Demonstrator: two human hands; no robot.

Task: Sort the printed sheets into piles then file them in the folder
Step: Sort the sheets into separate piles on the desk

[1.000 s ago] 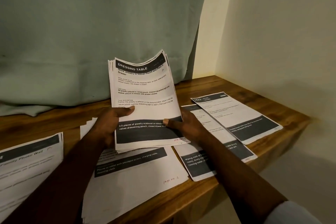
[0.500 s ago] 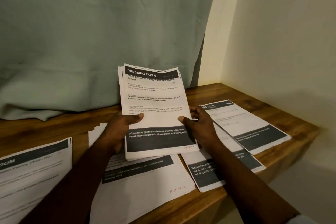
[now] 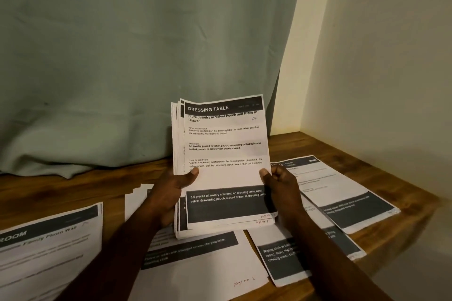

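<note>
Bare wood lies open on the table [image 3: 73,190] at the far left, between the curtain [image 3: 122,80] and the left pile [image 3: 49,252], and in the far right corner. The wall [image 3: 391,80] shuts the right side; the upright stack [image 3: 225,154] blocks the middle.

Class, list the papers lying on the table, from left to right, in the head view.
Family Photo Wall pile, charging cable pile, wiping cloth sheet, far-right sheet.
</note>
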